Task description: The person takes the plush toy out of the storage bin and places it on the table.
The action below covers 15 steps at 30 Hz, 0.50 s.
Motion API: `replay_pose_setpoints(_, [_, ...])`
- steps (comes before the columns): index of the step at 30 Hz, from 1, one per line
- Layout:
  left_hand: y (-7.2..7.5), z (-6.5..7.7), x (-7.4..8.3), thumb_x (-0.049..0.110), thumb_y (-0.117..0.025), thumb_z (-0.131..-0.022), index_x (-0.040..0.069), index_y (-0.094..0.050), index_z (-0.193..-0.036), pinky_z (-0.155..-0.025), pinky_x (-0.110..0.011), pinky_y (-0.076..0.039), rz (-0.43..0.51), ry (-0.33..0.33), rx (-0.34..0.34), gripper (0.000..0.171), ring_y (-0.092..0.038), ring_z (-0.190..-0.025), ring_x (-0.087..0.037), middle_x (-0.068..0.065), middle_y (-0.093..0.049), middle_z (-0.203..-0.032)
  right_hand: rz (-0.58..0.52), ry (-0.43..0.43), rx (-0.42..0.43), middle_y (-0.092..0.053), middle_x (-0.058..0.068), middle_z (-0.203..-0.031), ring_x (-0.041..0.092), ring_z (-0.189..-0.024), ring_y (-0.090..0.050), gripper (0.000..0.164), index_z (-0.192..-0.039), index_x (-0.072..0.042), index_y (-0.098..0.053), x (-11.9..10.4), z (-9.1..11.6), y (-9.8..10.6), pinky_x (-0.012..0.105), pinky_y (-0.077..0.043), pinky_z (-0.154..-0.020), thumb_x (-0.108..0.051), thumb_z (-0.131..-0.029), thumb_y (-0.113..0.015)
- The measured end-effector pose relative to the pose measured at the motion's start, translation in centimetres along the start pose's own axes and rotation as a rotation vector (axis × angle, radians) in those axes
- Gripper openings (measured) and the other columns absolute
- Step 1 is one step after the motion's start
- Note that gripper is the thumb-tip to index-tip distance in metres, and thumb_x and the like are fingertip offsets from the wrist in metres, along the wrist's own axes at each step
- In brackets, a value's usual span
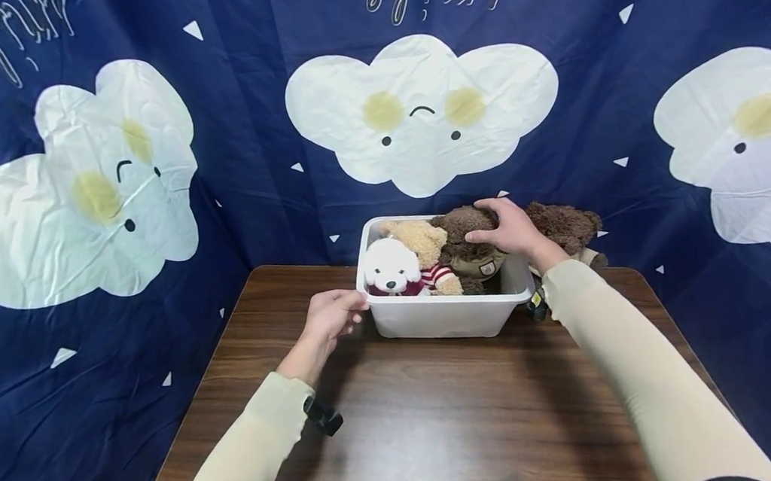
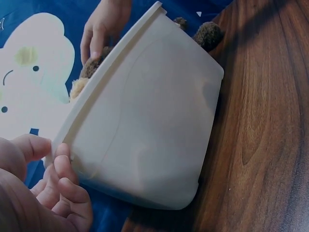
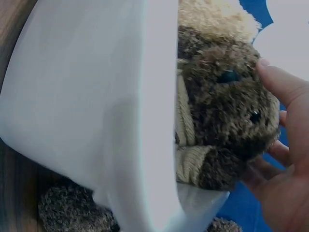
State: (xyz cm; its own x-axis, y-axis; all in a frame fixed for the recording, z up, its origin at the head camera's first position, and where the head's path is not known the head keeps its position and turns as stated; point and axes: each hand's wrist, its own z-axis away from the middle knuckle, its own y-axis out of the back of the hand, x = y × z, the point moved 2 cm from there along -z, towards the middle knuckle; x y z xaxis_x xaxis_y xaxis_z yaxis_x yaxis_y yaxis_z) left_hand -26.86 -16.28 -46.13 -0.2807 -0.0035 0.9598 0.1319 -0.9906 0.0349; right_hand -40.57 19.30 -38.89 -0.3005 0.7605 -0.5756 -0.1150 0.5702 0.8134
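A white plastic bin (image 1: 442, 319) stands at the back of the table, holding several plush toys. My left hand (image 1: 332, 316) pinches its left rim between thumb and fingers, seen closely in the left wrist view. Inside the bin, a white plush dog (image 1: 387, 264) sits at the left, beside a tan teddy bear (image 1: 429, 241) in a red-and-white striped top. To their right is a dark brown teddy bear (image 3: 219, 92) with khaki clothing. My right hand (image 1: 510, 227) grips this bear's head, thumb on one side and fingers behind it. The bear's lower body is hidden by the bin wall.
Another brown teddy bear (image 1: 564, 226) lies outside the bin at its right, partly covered by my right arm. The brown wooden table (image 1: 400, 420) extends toward me. A dark blue curtain (image 1: 251, 168) with white clouds hangs behind and at both sides.
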Motion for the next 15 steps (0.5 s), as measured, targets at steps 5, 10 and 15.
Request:
replay_pose_setpoints(5, [-0.13, 0.20, 0.12, 0.009, -0.070, -0.085, -0.002, -0.074, -0.104, -0.045, -0.020, -0.040, 0.007, -0.004, -0.005, 0.023, -0.057, -0.053, -0.007, -0.004, -0.075, -0.075, 0.070, -0.018, -0.054, -0.038, 0.021, -0.158, 0.042, -0.145, -0.037, 0.081, -0.156, -0.013, -0.040, -0.27, -0.28, -0.64, 0.063, -0.035, -0.114, -0.040, -0.090, -0.078])
replay_pose_setpoints(10, [-0.11, 0.30, 0.26, 0.009, -0.069, -0.086, -0.002, -0.073, -0.104, -0.045, -0.021, -0.040, 0.014, -0.003, -0.012, 0.021, -0.057, -0.053, -0.007, -0.003, -0.075, -0.075, 0.049, -0.049, -0.050, -0.042, 0.017, -0.157, 0.041, -0.144, -0.040, 0.076, -0.153, -0.015, -0.044, -0.29, -0.07, -0.41, 0.062, -0.039, -0.112, -0.036, -0.089, -0.080])
replay_pose_setpoints(15, [0.01, 0.12, 0.08, 0.008, -0.069, -0.085, -0.002, -0.074, -0.102, -0.046, -0.022, -0.040, 0.016, -0.003, -0.011, 0.020, -0.057, -0.053, -0.008, -0.004, -0.074, -0.075, 0.018, -0.053, 0.022, -0.053, 0.016, -0.149, 0.039, -0.136, -0.049, 0.061, -0.143, -0.015, -0.055, -0.21, 0.42, -0.19, 0.059, -0.045, -0.105, -0.029, -0.089, -0.079])
